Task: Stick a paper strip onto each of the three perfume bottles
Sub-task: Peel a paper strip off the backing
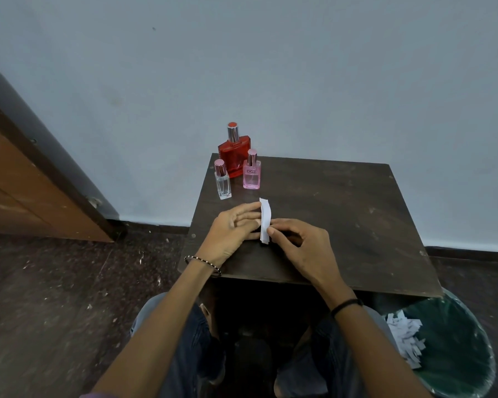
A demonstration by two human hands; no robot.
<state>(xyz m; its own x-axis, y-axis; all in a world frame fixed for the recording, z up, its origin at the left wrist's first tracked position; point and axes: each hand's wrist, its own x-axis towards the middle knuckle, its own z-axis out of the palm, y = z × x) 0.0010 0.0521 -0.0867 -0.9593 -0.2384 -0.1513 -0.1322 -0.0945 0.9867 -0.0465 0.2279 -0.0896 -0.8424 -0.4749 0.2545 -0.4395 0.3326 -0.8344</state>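
Note:
Three perfume bottles stand at the far left corner of a small dark wooden table (342, 214): a large red bottle (234, 153) at the back, a small clear bottle (222, 180) in front left, and a pink bottle (252, 172) marked DGZ in front right. A white paper strip (265, 218) is held upright over the table's middle. My left hand (236, 225) pinches it from the left and my right hand (296, 242) pinches its lower part from the right. No strip is visible on any bottle.
A green bin (457, 349) lined with plastic holds several white paper scraps at the lower right, beside the table. A wooden door (26, 191) stands at the left. The wall is right behind the table, and my knees sit under its near edge.

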